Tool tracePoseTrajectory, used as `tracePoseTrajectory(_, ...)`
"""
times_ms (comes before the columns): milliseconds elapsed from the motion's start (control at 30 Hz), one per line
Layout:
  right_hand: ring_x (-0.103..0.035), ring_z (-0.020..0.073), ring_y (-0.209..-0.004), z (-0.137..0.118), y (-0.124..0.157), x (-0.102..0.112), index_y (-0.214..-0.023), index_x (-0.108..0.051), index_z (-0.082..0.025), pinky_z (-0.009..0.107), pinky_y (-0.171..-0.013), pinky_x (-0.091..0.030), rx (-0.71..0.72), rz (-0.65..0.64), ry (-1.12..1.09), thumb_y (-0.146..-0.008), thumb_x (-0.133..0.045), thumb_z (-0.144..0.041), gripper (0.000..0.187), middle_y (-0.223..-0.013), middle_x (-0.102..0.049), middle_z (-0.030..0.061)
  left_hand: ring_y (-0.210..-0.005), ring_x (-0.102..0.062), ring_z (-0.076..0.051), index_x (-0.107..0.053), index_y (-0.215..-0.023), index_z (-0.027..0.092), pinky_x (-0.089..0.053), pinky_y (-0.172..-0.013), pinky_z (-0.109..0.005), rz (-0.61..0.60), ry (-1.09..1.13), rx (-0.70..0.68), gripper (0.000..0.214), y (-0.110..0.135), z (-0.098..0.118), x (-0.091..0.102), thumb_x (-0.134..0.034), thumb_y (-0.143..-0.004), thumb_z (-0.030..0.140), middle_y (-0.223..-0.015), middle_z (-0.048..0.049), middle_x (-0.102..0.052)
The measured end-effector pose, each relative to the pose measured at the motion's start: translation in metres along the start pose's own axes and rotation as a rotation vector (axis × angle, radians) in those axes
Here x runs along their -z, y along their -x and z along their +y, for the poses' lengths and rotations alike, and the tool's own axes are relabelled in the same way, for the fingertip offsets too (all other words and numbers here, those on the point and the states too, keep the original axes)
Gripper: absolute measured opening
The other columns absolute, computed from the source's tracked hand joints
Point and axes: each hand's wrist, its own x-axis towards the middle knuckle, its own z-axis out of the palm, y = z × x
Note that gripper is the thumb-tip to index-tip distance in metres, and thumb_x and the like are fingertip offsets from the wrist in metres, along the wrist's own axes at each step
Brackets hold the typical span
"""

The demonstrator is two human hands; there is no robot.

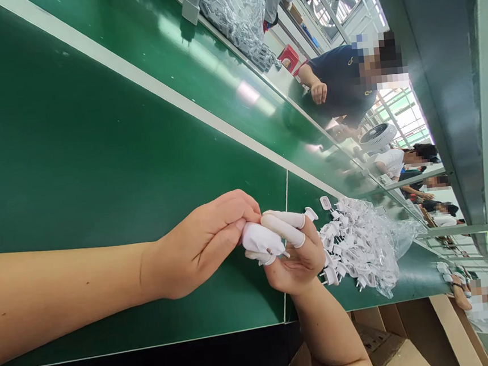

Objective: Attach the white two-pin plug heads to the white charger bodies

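Note:
A white power adapter with metal pins at its lower right end is held between both hands above the green work surface. White finger cots cover the thumb and two fingers of my right hand, which is closed round the adapter. My left hand is bare, its thumb and fingers pinched together at the adapter's left end. What its fingertips grip is partly hidden. The adapter's white side looks wrinkled, and I cannot tell whether cloth or film covers it. Just beyond my right hand lies a heap of white power adapters.
A clear plastic bag lies with the heap. Cardboard boxes stand below the table edge. Across the green table are another bagged heap, a small grey block and a co-worker. A metal beam runs along the right.

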Motion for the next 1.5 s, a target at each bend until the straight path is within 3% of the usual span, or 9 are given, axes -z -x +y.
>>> tracePoseTrajectory(167, -0.078, 0.0228, -0.086, -0.001, -0.001, 0.001, -0.132, -0.071, -0.025, 0.039, -0.065, -0.070, -0.017, 0.014, 0.033, -0.090, -0.076, -0.021, 0.042, -0.111, -0.076, 0.0095, -0.078, -0.058, -0.019, -0.066, -0.106, 0.021, -0.055, -0.072, -0.033, -0.019, 0.029, 0.033, 0.033, 0.000, -0.001, 0.001, -0.034, -0.111, 0.028, -0.108, -0.0081, -0.064)
tracePoseTrajectory(267, -0.078, 0.0221, -0.084, -0.001, -0.002, 0.001, -0.129, -0.072, -0.024, 0.038, -0.064, -0.070, -0.011, 0.012, 0.065, -0.092, -0.075, -0.024, 0.037, -0.108, -0.077, 0.0089, -0.083, -0.061, -0.020, -0.065, -0.107, 0.021, -0.056, -0.077, -0.034, -0.022, 0.028, -0.010, 0.032, 0.001, 0.000, 0.003, -0.034, -0.110, 0.027, -0.110, -0.0083, -0.065)
tracePoseTrajectory(467, -0.079, 0.0208, -0.088, 0.000, -0.003, -0.001, -0.131, -0.072, -0.023, 0.035, -0.067, -0.071, 0.025, 0.044, 0.048, -0.089, -0.075, -0.017, 0.043, -0.111, -0.077, 0.0094, -0.089, -0.061, -0.022, -0.062, -0.106, 0.022, -0.053, -0.077, -0.035, -0.042, -0.016, 0.012, 0.020, 0.001, 0.004, 0.003, -0.043, -0.106, 0.028, -0.113, -0.0098, -0.065)
tracePoseTrajectory(733, -0.079, 0.0229, -0.086, 0.000, -0.002, -0.005, -0.135, -0.070, -0.027, 0.037, -0.064, -0.071, 0.085, 0.084, 0.155, -0.092, -0.071, -0.023, 0.044, -0.109, -0.078, 0.0074, -0.104, -0.065, -0.026, -0.065, -0.103, 0.022, -0.058, -0.087, -0.038, -0.041, -0.033, -0.016, 0.027, -0.001, 0.005, 0.004, -0.039, -0.107, 0.027, -0.120, -0.0116, -0.067)
tracePoseTrajectory(967, -0.079, 0.0237, -0.087, 0.002, -0.004, -0.006, -0.136, -0.072, -0.023, 0.035, -0.060, -0.070, 0.136, 0.149, 0.203, -0.089, -0.070, -0.020, 0.047, -0.109, -0.080, 0.0086, -0.115, -0.066, -0.026, -0.064, -0.112, 0.022, -0.059, -0.096, -0.036, -0.061, -0.049, -0.082, 0.024, -0.005, 0.009, 0.007, -0.040, -0.106, 0.022, -0.123, -0.0114, -0.069)
tracePoseTrajectory(1233, -0.080, 0.0245, -0.092, 0.002, 0.000, -0.010, -0.133, -0.075, -0.020, 0.034, -0.064, -0.071, 0.176, 0.198, 0.245, -0.089, -0.072, -0.018, 0.045, -0.107, -0.081, 0.0078, -0.112, -0.068, -0.026, -0.065, -0.113, 0.022, -0.061, -0.097, -0.035, -0.037, -0.018, -0.082, 0.025, -0.007, 0.009, 0.004, -0.040, -0.106, 0.021, -0.123, -0.0117, -0.069)
tracePoseTrajectory(1367, -0.079, 0.0247, -0.092, 0.002, 0.002, -0.010, -0.137, -0.073, -0.019, 0.034, -0.064, -0.070, 0.204, 0.180, 0.206, -0.088, -0.072, -0.016, 0.049, -0.114, -0.080, 0.0098, -0.104, -0.070, -0.026, -0.066, -0.111, 0.021, -0.063, -0.089, -0.035, -0.017, 0.042, -0.035, 0.028, -0.006, 0.008, 0.004, -0.038, -0.108, 0.026, -0.122, -0.0122, -0.069)
tracePoseTrajectory(1500, -0.079, 0.0240, -0.088, 0.000, 0.002, -0.007, -0.139, -0.070, -0.023, 0.037, -0.062, -0.071, 0.137, 0.142, 0.188, -0.090, -0.071, -0.019, 0.050, -0.116, -0.077, 0.0096, -0.106, -0.069, -0.023, -0.065, -0.115, 0.017, -0.061, -0.093, -0.033, -0.027, 0.036, 0.007, 0.031, -0.004, 0.008, 0.004, -0.035, -0.109, 0.023, -0.121, -0.0118, -0.071)
